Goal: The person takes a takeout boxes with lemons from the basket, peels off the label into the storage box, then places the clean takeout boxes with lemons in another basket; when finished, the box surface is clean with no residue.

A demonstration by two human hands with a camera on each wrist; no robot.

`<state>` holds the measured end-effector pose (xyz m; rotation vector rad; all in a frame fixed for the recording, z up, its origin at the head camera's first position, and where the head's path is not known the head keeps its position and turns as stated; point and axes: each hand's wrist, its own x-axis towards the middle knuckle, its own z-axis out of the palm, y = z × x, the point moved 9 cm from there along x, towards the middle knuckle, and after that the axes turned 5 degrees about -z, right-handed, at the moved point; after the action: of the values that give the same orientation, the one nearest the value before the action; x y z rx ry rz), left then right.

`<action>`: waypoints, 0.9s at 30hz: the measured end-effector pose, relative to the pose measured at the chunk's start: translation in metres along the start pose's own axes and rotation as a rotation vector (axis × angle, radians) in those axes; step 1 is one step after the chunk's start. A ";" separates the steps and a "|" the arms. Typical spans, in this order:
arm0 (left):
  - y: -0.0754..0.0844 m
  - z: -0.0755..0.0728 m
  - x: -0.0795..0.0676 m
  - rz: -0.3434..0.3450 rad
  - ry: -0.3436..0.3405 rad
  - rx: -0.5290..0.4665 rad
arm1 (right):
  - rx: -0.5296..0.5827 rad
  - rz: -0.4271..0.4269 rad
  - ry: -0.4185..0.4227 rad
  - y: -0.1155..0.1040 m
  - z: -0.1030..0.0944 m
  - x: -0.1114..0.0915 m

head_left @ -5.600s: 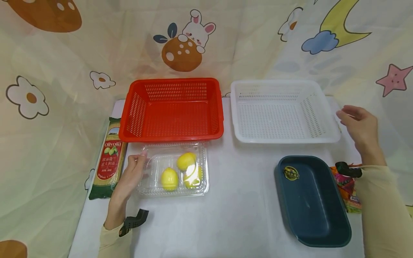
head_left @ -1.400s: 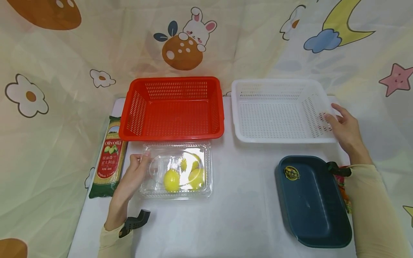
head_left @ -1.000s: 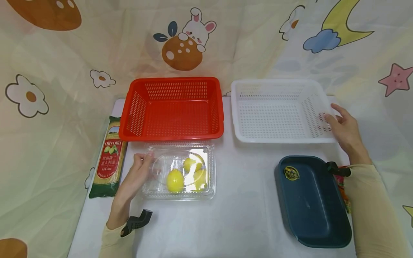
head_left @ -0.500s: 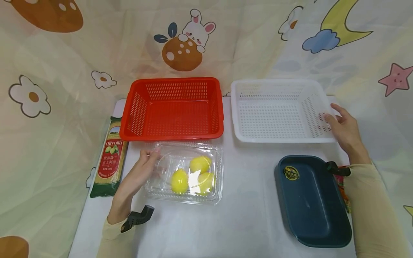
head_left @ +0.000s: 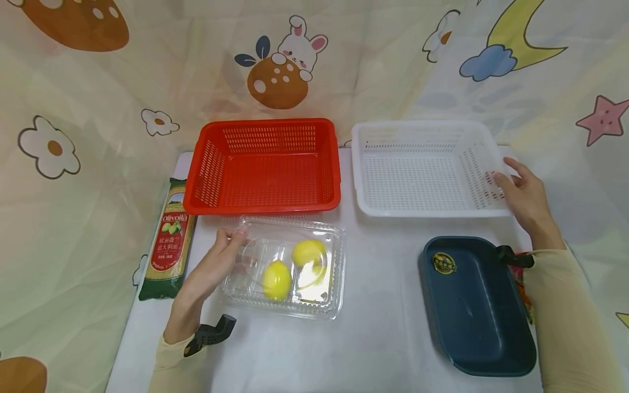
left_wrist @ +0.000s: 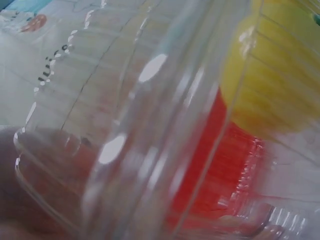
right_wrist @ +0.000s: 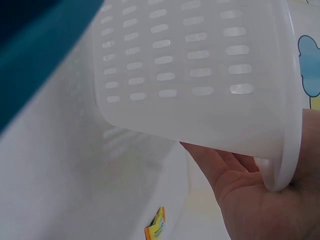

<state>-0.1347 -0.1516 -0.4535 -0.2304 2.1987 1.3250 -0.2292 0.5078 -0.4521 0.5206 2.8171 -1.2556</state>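
Observation:
My left hand (head_left: 218,262) pinches the left side of a clear plastic clamshell container (head_left: 255,305), thumb uppermost. Inside lie a lemon (head_left: 277,279) and, to its right, a second lemon (head_left: 308,252); glare on the lid mostly hides a third. The container sits slightly turned, its right side nearer me. In the left wrist view its ribbed plastic wall (left_wrist: 150,125) fills much of the picture. My right hand (head_left: 530,202) grips the right rim of a white perforated basket (head_left: 427,213). In the right wrist view the basket's rim (right_wrist: 287,170) lies between thumb and fingers.
A red basket (head_left: 260,210) stands behind the container. A spaghetti packet (head_left: 169,245) leans at the left. The dark blue tub (head_left: 472,305) is at front right, a colourful packet (head_left: 521,284) partly hidden beside it. A small yellow packet (right_wrist: 156,225) lies beyond the white basket.
My left hand has shifted right with the container, which has turned slightly clockwise and come nearer me. My right hand, earlier off the white basket, has moved left and taken its rim.

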 end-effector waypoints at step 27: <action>0.084 0.013 0.009 0.176 -0.104 0.004 | 0.007 -0.001 0.007 0.003 0.001 0.001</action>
<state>-0.1727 -0.0974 -0.3991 0.0346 2.1734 1.3933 -0.2298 0.5096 -0.4548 0.5253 2.8201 -1.2669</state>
